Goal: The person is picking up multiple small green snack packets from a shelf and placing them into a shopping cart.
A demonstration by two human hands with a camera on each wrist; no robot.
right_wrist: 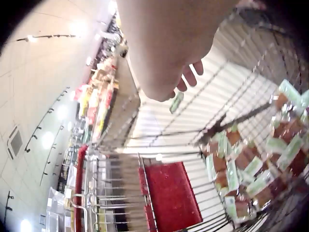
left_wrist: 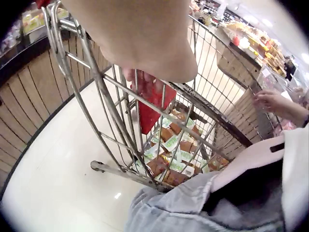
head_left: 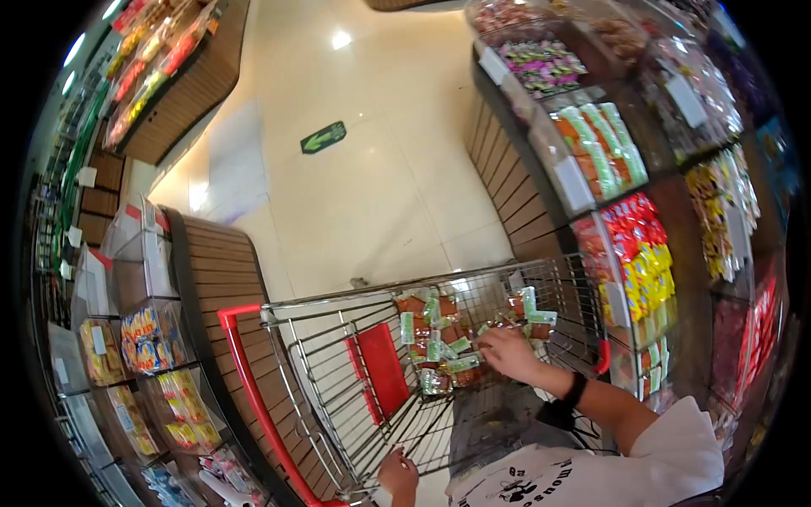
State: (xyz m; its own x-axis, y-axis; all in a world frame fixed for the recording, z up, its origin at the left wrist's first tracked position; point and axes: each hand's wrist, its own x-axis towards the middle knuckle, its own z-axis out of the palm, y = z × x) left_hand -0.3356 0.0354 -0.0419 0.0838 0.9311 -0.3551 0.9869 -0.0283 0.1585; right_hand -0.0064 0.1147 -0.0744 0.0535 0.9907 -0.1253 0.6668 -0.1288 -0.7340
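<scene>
A metal shopping cart [head_left: 291,325] with a red handle [head_left: 245,363] stands before the person. In its basket lie several clear packets [head_left: 431,334] of brown food with green and white labels. My right hand [head_left: 509,355] hovers above the basket, overlapping the packets in the head view; its fingers [right_wrist: 189,76] hang loosely bent with nothing between them in the right wrist view. Down by the cart's near side is my left hand [head_left: 397,473], its fingers [left_wrist: 145,82] relaxed next to the wire bars. A red panel [head_left: 378,372] hangs inside the cart.
On the right, a wood-slatted shelf unit [head_left: 507,182] bears bins of bagged goods, among them red and yellow packets [head_left: 638,245]. Another display [head_left: 224,279] stands close on the left. Tiled floor [head_left: 380,194] with a green arrow sign [head_left: 323,138] runs between them.
</scene>
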